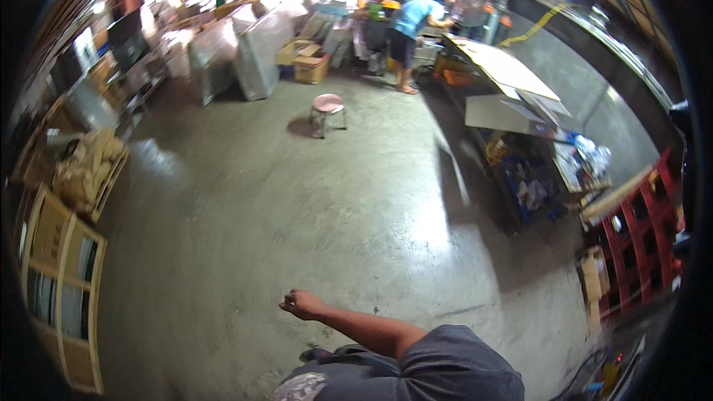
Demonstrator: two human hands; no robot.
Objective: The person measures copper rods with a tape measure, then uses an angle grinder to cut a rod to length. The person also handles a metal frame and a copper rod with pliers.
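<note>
My right hand [301,304] reaches across in front of my body over the bare concrete floor [245,245]. Its fingers are curled into a loose fist, and nothing shows in them. My bare forearm and dark grey sleeve [460,364] come in from the lower right. Nothing is being touched by this hand. My left hand does not appear in the picture. Farther ahead, a small round stool [327,104] with a pinkish seat and metal legs stands on the floor.
A long workbench [505,67] runs along the right, near a red rack [639,230]. Wooden crates [67,289] stand at left. Wrapped panels [256,56] and cardboard boxes [310,68] line the back. A person in a blue shirt [416,18] bends by the bench.
</note>
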